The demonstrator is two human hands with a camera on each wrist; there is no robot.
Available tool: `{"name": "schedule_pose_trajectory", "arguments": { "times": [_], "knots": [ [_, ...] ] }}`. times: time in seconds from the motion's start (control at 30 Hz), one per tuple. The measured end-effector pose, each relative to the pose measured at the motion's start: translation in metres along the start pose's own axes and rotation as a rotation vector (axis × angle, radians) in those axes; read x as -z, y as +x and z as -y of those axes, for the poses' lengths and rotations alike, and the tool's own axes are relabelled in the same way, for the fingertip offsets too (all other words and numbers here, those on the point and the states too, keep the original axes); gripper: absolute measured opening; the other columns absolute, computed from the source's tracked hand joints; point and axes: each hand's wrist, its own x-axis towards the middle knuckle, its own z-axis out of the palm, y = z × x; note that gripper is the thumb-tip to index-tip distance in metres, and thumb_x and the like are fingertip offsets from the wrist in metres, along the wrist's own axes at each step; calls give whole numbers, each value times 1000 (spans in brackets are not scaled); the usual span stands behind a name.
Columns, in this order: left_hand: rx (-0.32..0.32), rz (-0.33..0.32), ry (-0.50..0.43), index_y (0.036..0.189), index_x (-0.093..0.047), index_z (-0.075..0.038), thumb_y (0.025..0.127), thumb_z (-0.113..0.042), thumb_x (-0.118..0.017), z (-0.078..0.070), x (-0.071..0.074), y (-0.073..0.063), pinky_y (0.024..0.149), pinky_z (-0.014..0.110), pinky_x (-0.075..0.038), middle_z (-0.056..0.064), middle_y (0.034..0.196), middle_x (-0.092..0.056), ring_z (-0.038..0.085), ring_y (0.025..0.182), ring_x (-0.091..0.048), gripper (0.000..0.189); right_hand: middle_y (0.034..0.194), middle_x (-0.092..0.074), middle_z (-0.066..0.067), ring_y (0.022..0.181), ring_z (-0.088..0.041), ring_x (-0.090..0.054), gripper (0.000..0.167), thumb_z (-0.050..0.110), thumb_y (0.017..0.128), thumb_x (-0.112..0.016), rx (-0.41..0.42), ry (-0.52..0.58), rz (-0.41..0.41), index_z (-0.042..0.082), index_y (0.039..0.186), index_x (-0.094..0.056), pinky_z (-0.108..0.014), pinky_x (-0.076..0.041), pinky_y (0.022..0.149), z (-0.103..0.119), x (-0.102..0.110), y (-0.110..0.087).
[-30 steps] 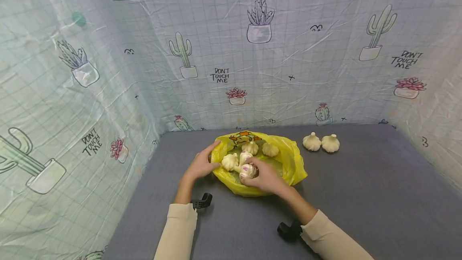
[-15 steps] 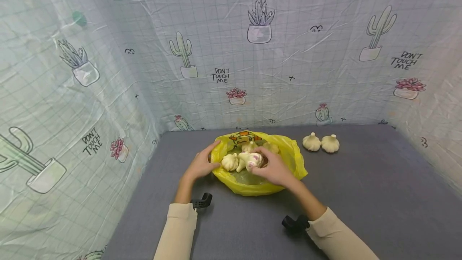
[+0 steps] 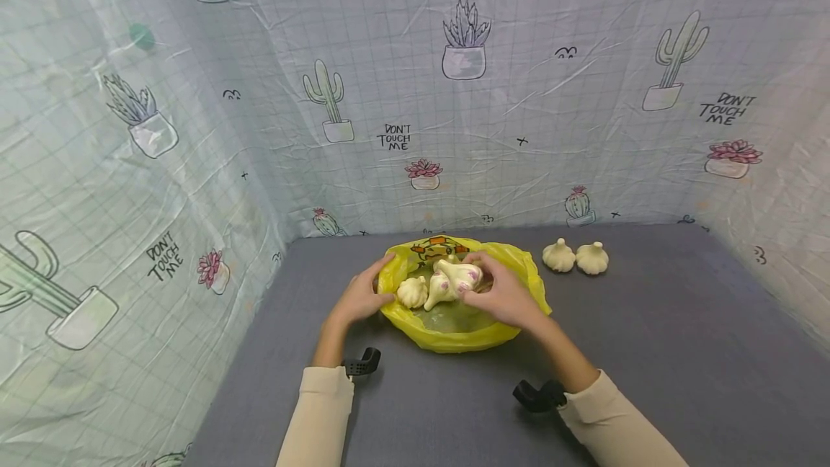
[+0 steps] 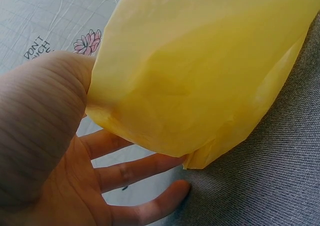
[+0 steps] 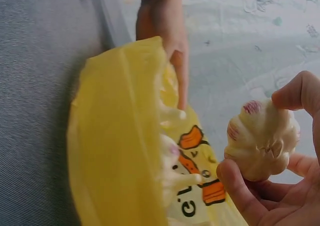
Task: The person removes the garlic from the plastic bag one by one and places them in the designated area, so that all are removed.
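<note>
A yellow plastic bag [image 3: 447, 341] lies wide open on the table. My left hand [image 3: 359, 298] holds its left side, with finger and thumb at the rim; in the left wrist view the bag hides part of the thumb and fingers [image 4: 137, 171]. Over the bag's opening, my right hand [image 3: 506, 294] pinches a garlic bulb [image 5: 262, 141] with purple marks between thumb and fingers. Beneath it, inside the bag, sit a plain white garlic bulb [image 3: 412, 292] and a purple-marked one [image 3: 439, 290]. Others behind are mostly hidden.
Two garlic bulbs, one [image 3: 559, 256] beside the other [image 3: 593, 258], stand on the grey tabletop [image 3: 648, 352] right of the bag. A cactus-print sheet [image 3: 519, 164] hangs behind and at both sides. Black wrist cameras [image 3: 540, 396] sit on both forearms.
My right hand has lifted a purple-marked garlic bulb from among the others and moved it right and slightly back. The left hand has stayed at the bag's side.
</note>
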Motion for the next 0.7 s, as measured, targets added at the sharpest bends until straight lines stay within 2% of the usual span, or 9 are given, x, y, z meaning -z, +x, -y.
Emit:
{"name": "schedule_pose_trajectory", "arguments": {
  "times": [0.3, 0.47, 0.7],
  "knots": [
    [4, -1, -4, 160, -36, -34, 84, -18, -71, -1, 0, -1, 105, 52, -46, 7, 162, -42, 32, 137, -51, 85, 123, -65, -16, 96, -25, -65, 48, 15, 87, -74, 15, 53, -2, 15, 129, -52, -32, -55, 73, 8, 19, -2],
    [11, 1, 0, 160, -36, -35, 85, -18, -72, -1, 0, -2, 106, 54, -45, 7, 163, -41, 33, 141, -49, 85, 114, -63, -19, 92, -26, -65, 49, 10, 87, -73, 33, 93, -6, 12, 129, -48, -31, -55, 71, 9, 28, -4],
    [12, -3, 1, 160, -36, -35, 85, -17, -72, -2, 0, -2, 101, 50, -48, 7, 162, -43, 31, 131, -55, 85, 126, -58, -23, 102, -30, -64, 50, 6, 88, -72, 64, 123, -43, 8, 129, -43, -30, -57, 79, 11, 44, -6]
  ]
}}
